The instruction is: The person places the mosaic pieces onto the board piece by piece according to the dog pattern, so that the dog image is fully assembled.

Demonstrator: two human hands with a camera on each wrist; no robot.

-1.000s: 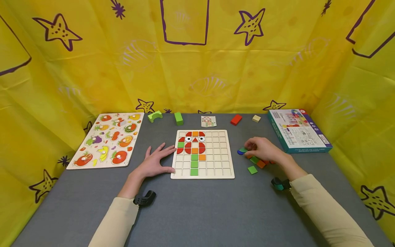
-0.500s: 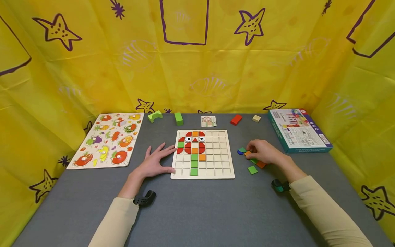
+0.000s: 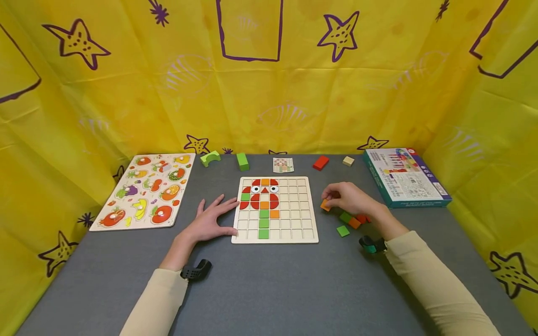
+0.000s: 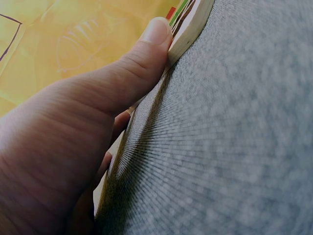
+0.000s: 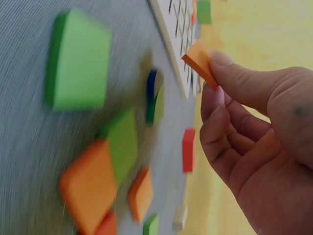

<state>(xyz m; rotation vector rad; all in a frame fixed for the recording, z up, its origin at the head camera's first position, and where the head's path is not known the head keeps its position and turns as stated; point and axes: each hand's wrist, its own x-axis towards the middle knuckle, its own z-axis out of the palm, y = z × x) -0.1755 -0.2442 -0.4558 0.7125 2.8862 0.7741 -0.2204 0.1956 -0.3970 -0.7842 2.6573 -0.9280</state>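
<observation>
A wooden grid board lies mid-table with red, orange and green tiles filling part of its left columns. My left hand lies flat beside its left edge, fingers straight, thumb against the board's rim. My right hand hovers just right of the board and pinches a small orange tile between thumb and fingertips. Loose green and orange tiles lie on the grey table under that wrist.
A fruit peg puzzle lies at the left. A teal game box sits at the right. Along the back edge stand a green arch block, a green block, a pattern card, a red block and a beige cube.
My right hand has picked an orange tile out of the loose pile and lifted it up and left toward the board. The left hand has stayed in place.
</observation>
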